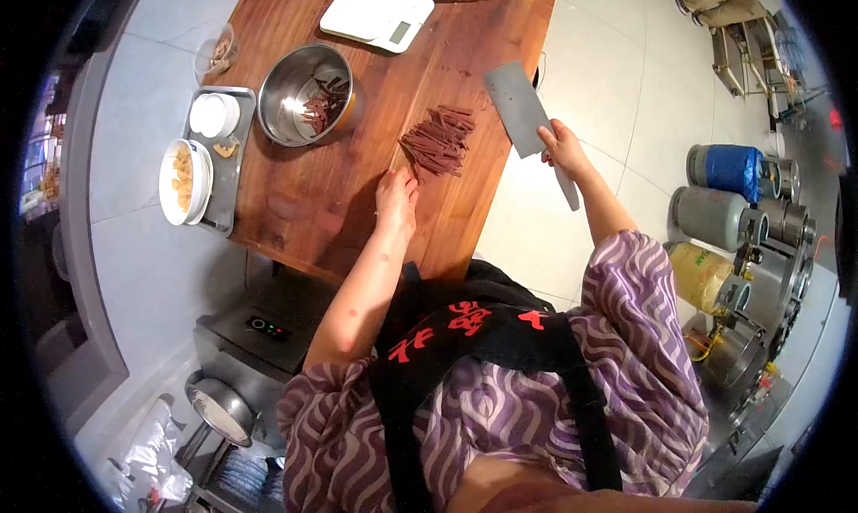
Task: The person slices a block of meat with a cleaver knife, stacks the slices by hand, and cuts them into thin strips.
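My right hand [563, 149] is wrapped round the handle of a cleaver [518, 106], whose broad grey blade is raised by the table's right edge. A pile of thin dark-red strips [440, 141] lies on the wooden table, left of the blade. Just below the pile, my left hand [398, 197] is at the tabletop with its fingers curled in. One strip's end reaches close to those fingers; whether they grip anything is hidden. Up and left of the pile stands a steel bowl [284, 111] with more dark-red strips in its bottom.
A white kitchen scale [371, 17] sits at the far end of the wooden table [304, 209]. Along its left side are a tray [234, 169] with white dishes and a clear tub [219, 50]. Gas cylinders [706, 216] line the floor at right.
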`<state>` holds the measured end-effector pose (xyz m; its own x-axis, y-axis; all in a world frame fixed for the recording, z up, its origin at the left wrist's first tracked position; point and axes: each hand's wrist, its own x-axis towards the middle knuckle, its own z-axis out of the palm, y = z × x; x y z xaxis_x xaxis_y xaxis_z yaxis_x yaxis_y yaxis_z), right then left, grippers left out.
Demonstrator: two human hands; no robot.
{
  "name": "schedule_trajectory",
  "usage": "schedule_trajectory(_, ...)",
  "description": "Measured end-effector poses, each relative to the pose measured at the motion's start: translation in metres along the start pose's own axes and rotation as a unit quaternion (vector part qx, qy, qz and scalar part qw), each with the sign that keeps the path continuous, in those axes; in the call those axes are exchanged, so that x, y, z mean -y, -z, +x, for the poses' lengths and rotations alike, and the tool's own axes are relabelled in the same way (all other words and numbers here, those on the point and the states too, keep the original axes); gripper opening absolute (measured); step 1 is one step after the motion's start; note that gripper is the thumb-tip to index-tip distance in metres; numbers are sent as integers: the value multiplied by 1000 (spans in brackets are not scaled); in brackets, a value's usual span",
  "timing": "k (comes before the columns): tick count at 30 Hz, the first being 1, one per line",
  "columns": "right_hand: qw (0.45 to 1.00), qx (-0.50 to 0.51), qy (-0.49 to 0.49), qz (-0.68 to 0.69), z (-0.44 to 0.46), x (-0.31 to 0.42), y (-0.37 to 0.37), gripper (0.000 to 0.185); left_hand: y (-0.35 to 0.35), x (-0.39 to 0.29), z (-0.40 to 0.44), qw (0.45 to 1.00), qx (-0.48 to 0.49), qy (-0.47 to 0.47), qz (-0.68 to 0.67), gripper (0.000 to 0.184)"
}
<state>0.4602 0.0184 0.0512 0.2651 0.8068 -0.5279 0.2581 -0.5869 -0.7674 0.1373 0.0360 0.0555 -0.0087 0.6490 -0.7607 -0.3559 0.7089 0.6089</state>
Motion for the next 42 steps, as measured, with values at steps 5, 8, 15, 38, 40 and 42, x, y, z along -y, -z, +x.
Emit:
schedule_trajectory(5,987,139,-1,-82,23,15,-16,25,-40,-15,17,999,-17,27,44,68)
schedule_trajectory(8,972,171,42,-156,5,22,-39,26,-46,-23,19,997,-15,57,56,68)
schedule_trajectory(15,963,201,63,-169,-44,32,-76,25,-45,-12,21,997,-3,45,-55,36)
schedule_trajectory(38,769,-20,421,-481,2,271,-149,12,44,-210,68,994,10,-113,-7,60)
schedule_trajectory(40,802,-18,393,-450,10,270,-152,14,41,-201,64,946,-104,-280,125,61)
schedule_trajectory(42,830,-4,365,-421,11,270,-149,16,41,-205,50,824,-186,-451,289,33)
